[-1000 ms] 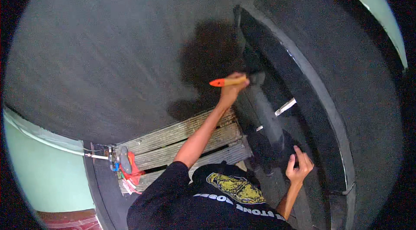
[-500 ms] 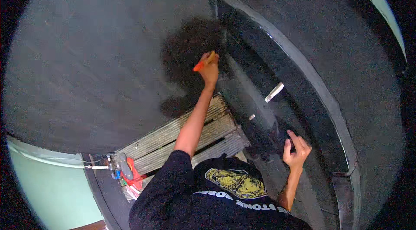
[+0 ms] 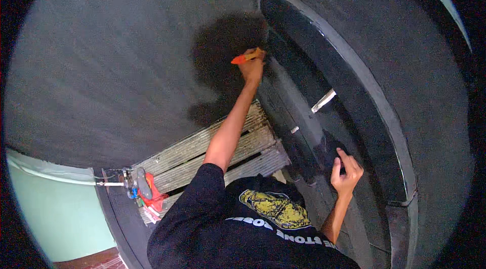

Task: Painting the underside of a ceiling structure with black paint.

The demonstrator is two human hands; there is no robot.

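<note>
My left hand (image 3: 251,69) is closed around a paintbrush (image 3: 242,59) with an orange and yellowish handle, held against the dark grey wall beside the corner of a long recess. Its working end is hidden by my fingers and shadow. My left arm reaches far forward over a ridged slatted board. To the right and nearer, my right hand (image 3: 346,174) sits by the recess with index finger and thumb apart and the other fingers curled. Nothing shows in it. I cannot tell whether it touches the dark surface.
The slatted board (image 3: 202,148) lies below my left arm. Left of it are a red bag (image 3: 154,199), a grey rounded object (image 3: 143,185) and a pale pipe (image 3: 110,184). The recess has a raised grey rim (image 3: 364,71). A short white strip (image 3: 324,101) crosses its inner side.
The view has shifted slightly, with the recess higher in it. The brush handle in my left hand has turned to lie more level. My right hand keeps nearly the same pose.
</note>
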